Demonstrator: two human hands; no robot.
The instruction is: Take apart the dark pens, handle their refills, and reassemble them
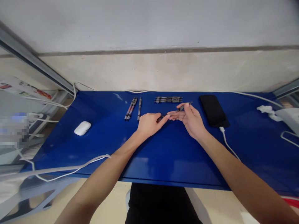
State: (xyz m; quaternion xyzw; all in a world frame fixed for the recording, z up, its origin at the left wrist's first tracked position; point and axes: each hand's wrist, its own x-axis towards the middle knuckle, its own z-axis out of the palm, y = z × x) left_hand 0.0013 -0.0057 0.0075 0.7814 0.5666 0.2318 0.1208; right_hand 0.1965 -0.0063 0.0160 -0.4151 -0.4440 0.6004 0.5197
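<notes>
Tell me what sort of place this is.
Probably a personal desk or study spot, set against a pale wall: a blue tabletop with pens lying on it, and a black phone plugged into a white cable.

passable: blue table between forearms, plus gap from white case to left pens; in the way: middle pens with wall behind, phone and its cable on right
</notes>
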